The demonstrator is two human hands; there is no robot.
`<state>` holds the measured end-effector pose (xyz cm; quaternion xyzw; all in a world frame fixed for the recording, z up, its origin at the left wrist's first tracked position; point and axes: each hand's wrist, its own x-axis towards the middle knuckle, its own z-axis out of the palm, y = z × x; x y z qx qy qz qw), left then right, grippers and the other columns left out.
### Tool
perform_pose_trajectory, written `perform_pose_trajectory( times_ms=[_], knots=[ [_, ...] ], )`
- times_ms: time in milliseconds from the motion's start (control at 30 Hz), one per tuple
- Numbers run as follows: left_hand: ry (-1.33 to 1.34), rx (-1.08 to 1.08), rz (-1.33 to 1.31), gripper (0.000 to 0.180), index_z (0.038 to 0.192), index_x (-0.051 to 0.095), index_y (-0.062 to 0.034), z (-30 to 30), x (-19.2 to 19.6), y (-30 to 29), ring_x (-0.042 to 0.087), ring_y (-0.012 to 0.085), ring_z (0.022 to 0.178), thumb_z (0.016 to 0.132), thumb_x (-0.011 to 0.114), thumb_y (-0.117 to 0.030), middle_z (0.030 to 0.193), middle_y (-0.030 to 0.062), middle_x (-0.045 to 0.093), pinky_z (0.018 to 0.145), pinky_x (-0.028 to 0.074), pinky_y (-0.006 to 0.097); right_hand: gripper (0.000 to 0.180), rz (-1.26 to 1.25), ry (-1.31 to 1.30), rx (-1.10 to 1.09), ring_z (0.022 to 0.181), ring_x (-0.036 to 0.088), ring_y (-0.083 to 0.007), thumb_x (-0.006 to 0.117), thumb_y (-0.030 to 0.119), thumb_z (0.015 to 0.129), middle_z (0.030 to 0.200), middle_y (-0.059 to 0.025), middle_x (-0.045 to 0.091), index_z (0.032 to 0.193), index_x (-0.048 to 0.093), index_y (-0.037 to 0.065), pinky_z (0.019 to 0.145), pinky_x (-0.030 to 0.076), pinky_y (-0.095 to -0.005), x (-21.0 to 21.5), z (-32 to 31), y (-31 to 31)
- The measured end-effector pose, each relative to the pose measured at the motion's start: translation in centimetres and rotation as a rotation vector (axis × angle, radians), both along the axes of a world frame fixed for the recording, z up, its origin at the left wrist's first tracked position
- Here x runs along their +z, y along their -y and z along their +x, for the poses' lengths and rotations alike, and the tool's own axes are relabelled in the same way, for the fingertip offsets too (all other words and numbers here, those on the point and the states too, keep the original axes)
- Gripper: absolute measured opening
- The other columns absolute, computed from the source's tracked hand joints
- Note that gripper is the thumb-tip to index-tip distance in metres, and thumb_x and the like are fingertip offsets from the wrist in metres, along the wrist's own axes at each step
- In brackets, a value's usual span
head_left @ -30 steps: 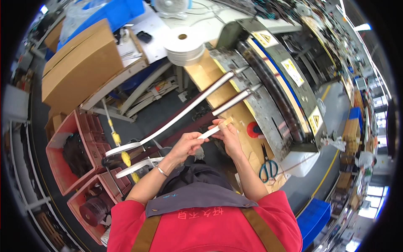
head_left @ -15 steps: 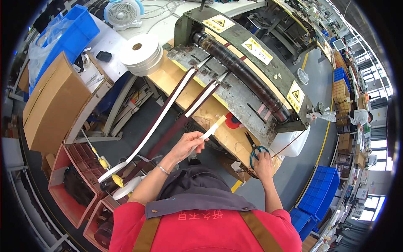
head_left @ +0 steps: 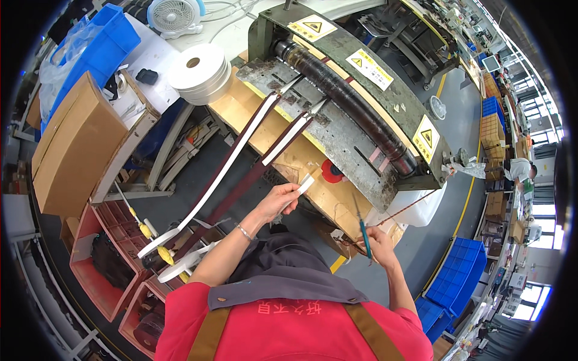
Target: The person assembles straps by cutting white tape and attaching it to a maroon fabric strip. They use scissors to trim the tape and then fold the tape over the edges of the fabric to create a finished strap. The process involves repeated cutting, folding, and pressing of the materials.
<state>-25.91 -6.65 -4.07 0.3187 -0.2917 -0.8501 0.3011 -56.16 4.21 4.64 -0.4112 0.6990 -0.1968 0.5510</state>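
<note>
My left hand [head_left: 282,200] is closed on the end of a white tape [head_left: 306,182], which sticks up past the fingers. At the right, my right hand [head_left: 379,245] grips a pair of scissors [head_left: 363,227] with teal handles; the dark blades point away from me and look nearly closed. Two dark maroon strips run up to the roller machine [head_left: 346,105]. One carries a white tape [head_left: 232,153] along its length, while on the other the white tape [head_left: 288,141] stops partway and leaves bare maroon strip [head_left: 244,186] below.
White tape rolls [head_left: 198,72] are stacked left of the machine. A red disc [head_left: 332,172] lies on the wooden shelf [head_left: 334,201] under the metal plate. Cardboard [head_left: 78,150] and red crates [head_left: 108,265] stand at left, blue crates [head_left: 457,271] at right. A twisted cord [head_left: 412,204] hangs near my right hand.
My right hand has lifted the scissors from the wooden shelf and turned them edge-on. My left hand has risen slightly with the tape end, which now shows shorter.
</note>
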Motion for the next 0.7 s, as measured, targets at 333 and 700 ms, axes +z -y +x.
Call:
perform_pose_trajectory(
  times_ms=[333, 700],
  knots=[
    [-0.066, 0.018, -0.022, 0.017, 0.095, 0.051, -0.002, -0.5, 1.1, 0.3, 0.056, 0.0076, 0.056, 0.088, 0.046, -0.017, 0.071, 0.0042, 0.058, 0.047, 0.043, 0.017, 0.051, 0.137, 0.643, 0.003, 0.055, 0.043, -0.0057, 0.059, 0.024, 0.08, 0.078, 0.0009, 0.046, 0.122, 0.034, 0.011, 0.045, 0.033, -0.017, -0.7, 6.2, 2.6],
    [-0.082, 0.054, -0.046, 0.015, 0.094, 0.052, -0.0028, -0.7, 1.4, 0.5, 0.054, 0.0058, 0.054, 0.087, 0.048, -0.015, 0.07, 0.0029, 0.059, 0.046, 0.041, 0.016, 0.057, 0.203, 0.495, 0.232, 0.064, 0.045, -0.0045, 0.056, 0.04, 0.08, 0.079, 0.0038, 0.043, 0.124, 0.034, 0.011, 0.054, 0.038, -0.0178, -1.4, 7.1, 3.8]
  ],
)
